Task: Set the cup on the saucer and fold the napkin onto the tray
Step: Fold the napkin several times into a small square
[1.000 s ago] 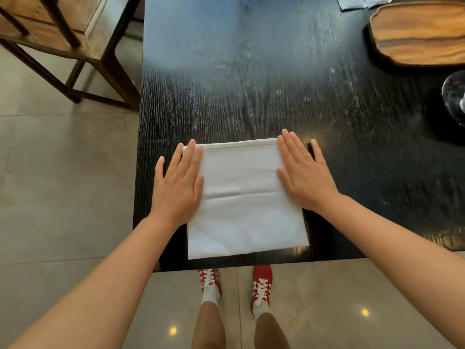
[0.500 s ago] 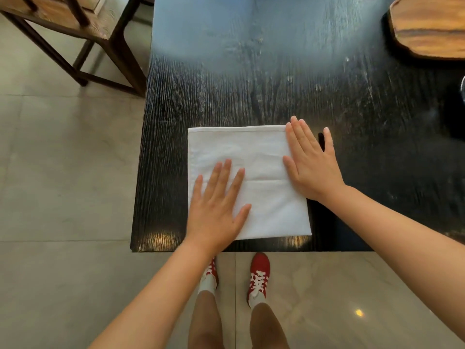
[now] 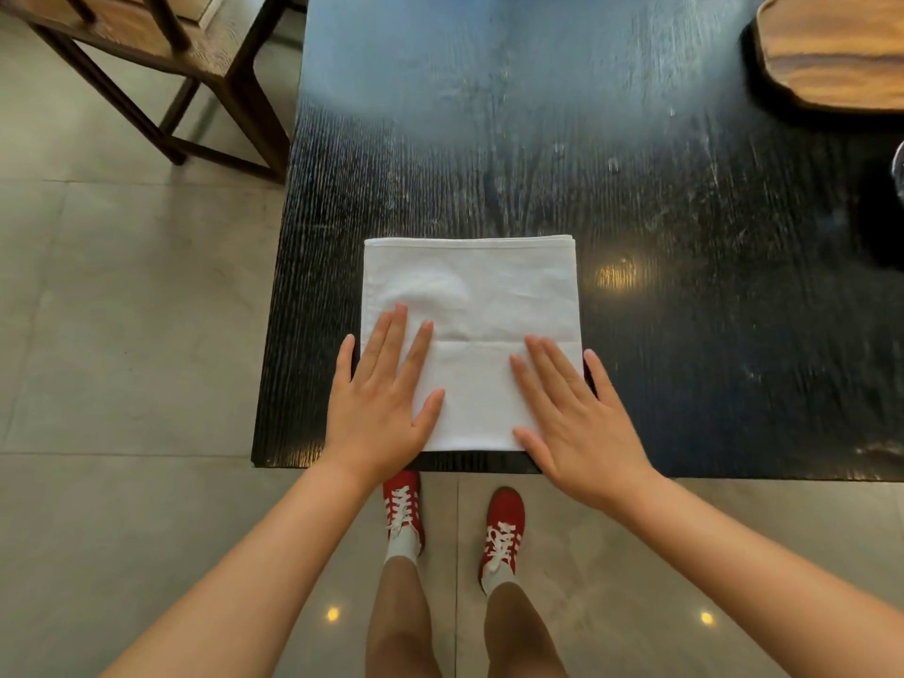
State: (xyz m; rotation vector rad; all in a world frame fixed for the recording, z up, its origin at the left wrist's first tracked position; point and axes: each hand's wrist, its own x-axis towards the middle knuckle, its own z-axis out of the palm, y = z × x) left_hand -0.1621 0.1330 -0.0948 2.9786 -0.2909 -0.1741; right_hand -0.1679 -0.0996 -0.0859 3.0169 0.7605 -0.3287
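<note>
A white folded napkin [image 3: 472,305] lies flat as a square near the front edge of the black table [image 3: 538,139], with a crease across its middle. My left hand [image 3: 379,401] rests flat on its near left corner, fingers spread. My right hand [image 3: 579,423] lies flat on its near right corner, partly over the table edge. Neither hand grips anything. The wooden tray [image 3: 836,56] sits at the far right of the table. A glass object [image 3: 899,171] shows only a sliver at the right edge. No saucer is visible.
A wooden chair [image 3: 161,46] stands on the tiled floor to the left of the table. My legs and red shoes [image 3: 403,504] are below the table's front edge.
Both hands have slid toward me to the napkin's near corners. The right hand left the far right edge; the left moved from the middle to the left corner. The napkin lies smoother.
</note>
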